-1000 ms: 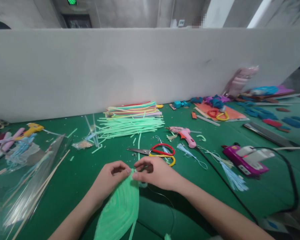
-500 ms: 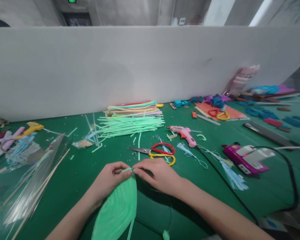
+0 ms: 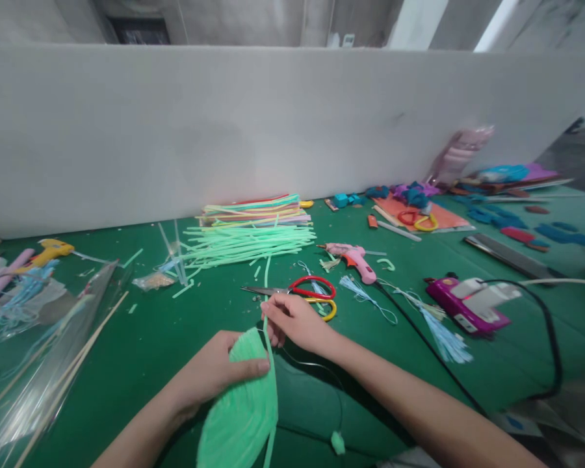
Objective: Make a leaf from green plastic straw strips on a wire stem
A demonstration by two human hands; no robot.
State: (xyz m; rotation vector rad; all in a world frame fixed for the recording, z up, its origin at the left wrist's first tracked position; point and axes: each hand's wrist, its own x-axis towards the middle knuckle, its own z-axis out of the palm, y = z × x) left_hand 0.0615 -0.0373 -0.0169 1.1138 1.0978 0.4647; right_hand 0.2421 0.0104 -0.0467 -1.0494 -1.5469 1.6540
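My left hand (image 3: 224, 364) grips a light green leaf-shaped piece (image 3: 244, 416) of fuzzy pipe cleaners laid side by side, thumb on its face. Along its right edge runs a loose green pipe cleaner (image 3: 271, 370). At the leaf's top, my right hand (image 3: 295, 322) pinches the upper end of that pipe cleaner. A thin cord (image 3: 316, 365) trails from beneath the right hand toward a small green tuft (image 3: 338, 443) lower down. Just beyond the right hand lie scissors (image 3: 312, 287) with one red and one yellow handle, partly covered by the fingers.
Behind the scissors are a pile of green pipe cleaners (image 3: 248, 244) and a pink glue gun (image 3: 351, 257). To the right sit blue tassels (image 3: 443, 335) and a purple power strip (image 3: 468, 305). Clear plastic sheeting (image 3: 53, 364) covers the left side. A white partition (image 3: 273, 130) stands behind.
The right hand has moved up slightly, drawing a pipe cleaner's end above the leaf's tip. My left thumb has slid down onto the leaf's face, and the leaf has shifted right.
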